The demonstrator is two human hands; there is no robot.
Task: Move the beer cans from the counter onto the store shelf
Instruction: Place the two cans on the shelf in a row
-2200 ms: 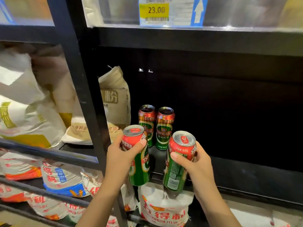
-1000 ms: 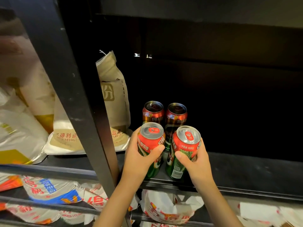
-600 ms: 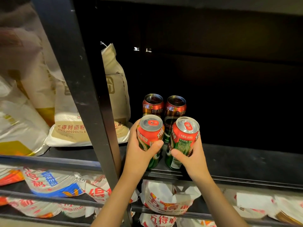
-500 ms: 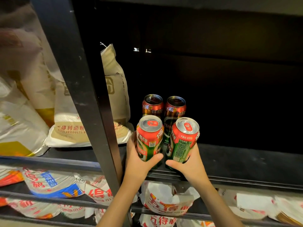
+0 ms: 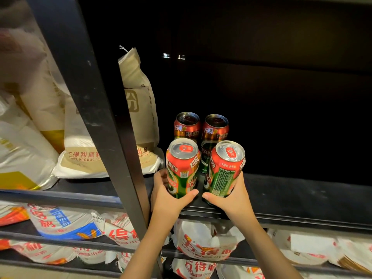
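Two front cans (image 5: 182,168), each wrapped low by a hand (image 5: 171,198), could topple the rear cans (image 5: 187,125) if shoved back.

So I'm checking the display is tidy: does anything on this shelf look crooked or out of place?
The can in the right hand leans right instead of standing straight like the two back cans. Flour bags share the beer shelf.
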